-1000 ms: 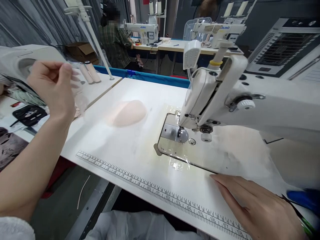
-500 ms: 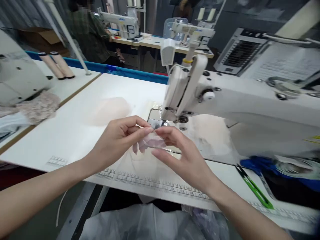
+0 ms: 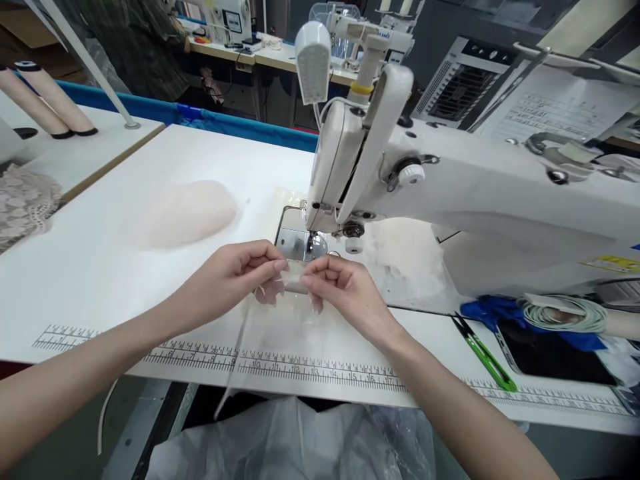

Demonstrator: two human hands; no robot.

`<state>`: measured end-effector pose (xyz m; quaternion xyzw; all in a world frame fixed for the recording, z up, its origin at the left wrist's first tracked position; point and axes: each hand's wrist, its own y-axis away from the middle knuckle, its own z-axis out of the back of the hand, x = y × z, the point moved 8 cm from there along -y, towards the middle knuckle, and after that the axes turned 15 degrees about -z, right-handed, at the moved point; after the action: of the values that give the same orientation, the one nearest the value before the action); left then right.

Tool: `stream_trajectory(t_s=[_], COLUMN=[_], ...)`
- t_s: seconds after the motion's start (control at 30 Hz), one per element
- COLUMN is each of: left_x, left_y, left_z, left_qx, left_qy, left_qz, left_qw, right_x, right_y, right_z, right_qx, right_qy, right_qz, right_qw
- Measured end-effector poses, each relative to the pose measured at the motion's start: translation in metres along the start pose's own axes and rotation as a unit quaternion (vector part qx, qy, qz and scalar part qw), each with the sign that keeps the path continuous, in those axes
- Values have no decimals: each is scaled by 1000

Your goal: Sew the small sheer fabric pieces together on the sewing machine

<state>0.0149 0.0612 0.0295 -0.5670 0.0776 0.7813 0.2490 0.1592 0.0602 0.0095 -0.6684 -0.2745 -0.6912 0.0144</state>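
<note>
My left hand [image 3: 237, 277] is closed in a pinch just in front of the sewing machine's needle plate [image 3: 293, 243]. A thin pale strip [image 3: 239, 343] trails from it over the table's front edge; its material is unclear. To its right, my right hand [image 3: 345, 287] pinches too, thumb against forefinger, a small gap away. Something sheer, apparently the same strip, spans that gap. Above both hands stands the sewing machine head [image 3: 340, 167], its presser foot [image 3: 313, 243] close behind the fingertips. A pale beige fabric piece [image 3: 187, 213] lies on the table to the left.
Sheer pale fabric [image 3: 407, 257] lies under the machine arm. Green-handled thread snips [image 3: 485, 353] and a black phone-like slab [image 3: 550, 353] are at the right. A printed ruler [image 3: 300, 367] runs along the front edge. Thread cones [image 3: 55, 100] stand left; a person [image 3: 135, 47] is behind.
My hands have drawn apart from fingertips touching to a small gap. The pale strip now hangs visibly below my left hand. The view has shifted right and sharpened.
</note>
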Motion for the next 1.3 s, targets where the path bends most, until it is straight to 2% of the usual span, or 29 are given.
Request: stream_trajectory(t_s=[0.2,0.4,0.6,0.77,1.13,1.3], left_x=[16,26,33,34,39,41], left_y=[-1,4,9,11,14,16], left_z=[-3,-10,-9,-11,-14,-14], left_qx=[0,27,52,79,135,140], left_qy=[81,126,153,174,169,179], left_qz=[31,51,112,135,137,137], left_qw=[996,990,980,972,967,964], right_x=[-5,-9,-9,-11,-13,-14], right_y=[-3,-5,-8,-8,-11,-10], right_z=[5,4,5,4,7,8], right_qx=[-4,7,9,9,-11,-18], right_qy=[6,-18,-22,-22,-19,-20], right_qz=[-11,-18,-19,-30,-37,-33], right_qw=[1000,1000,1000,999,999,999])
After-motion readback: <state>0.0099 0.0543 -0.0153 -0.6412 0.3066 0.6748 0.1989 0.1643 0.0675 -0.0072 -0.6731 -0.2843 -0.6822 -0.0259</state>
